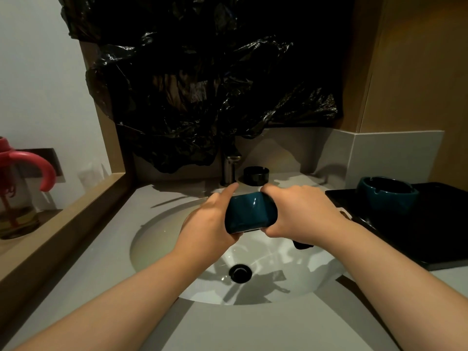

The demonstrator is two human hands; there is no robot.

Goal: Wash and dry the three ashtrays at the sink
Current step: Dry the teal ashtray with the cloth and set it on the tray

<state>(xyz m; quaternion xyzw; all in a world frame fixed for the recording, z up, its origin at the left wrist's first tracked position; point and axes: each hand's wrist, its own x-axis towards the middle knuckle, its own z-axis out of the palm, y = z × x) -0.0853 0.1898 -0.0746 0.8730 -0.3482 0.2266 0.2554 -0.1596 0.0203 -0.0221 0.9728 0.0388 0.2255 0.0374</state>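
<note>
The left hand (210,219) and right hand (301,214) both grip the teal ashtray (250,211), tipped on its side over the sink (157,239) at mid-frame, likely so water drips in. A black ashtray (255,173) waits by the tap (229,168).

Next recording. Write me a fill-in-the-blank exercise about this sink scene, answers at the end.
1. The left hand and the right hand hold the first teal ashtray over the white ____.
2. The black ashtray stands on the counter next to the ____.
3. The second teal ashtray sits on a black ____ at the person's right.

Missing words: sink; faucet; tray.
</note>
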